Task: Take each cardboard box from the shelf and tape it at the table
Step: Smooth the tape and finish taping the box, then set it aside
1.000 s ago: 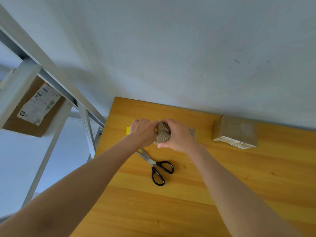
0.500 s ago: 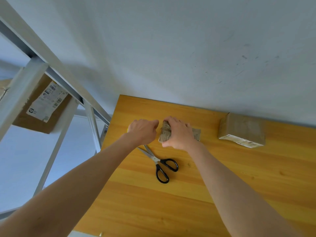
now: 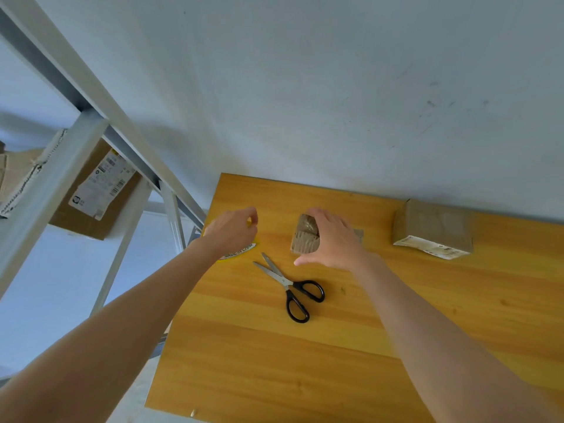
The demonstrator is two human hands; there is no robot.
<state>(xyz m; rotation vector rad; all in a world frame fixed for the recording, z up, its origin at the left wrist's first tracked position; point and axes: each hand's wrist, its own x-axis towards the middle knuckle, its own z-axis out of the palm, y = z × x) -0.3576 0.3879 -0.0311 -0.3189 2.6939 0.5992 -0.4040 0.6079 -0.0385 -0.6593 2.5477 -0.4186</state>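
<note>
Near back edge of table (image 3: 396, 315): left hand (image 3: 232, 232) now drawn away from small box (image 3: 305, 238), fingertips pinched, on what we cannot tell. Right hand (image 3: 332, 239) keeps gripping small box. We judge taping underway.

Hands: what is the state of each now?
Left hand: fingers pinched together, what they hold cannot be told.
Right hand: holding the small cardboard box.

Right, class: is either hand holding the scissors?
No, the scissors lie free on the table; the right hand is on the small box, the left hand apart.
</note>
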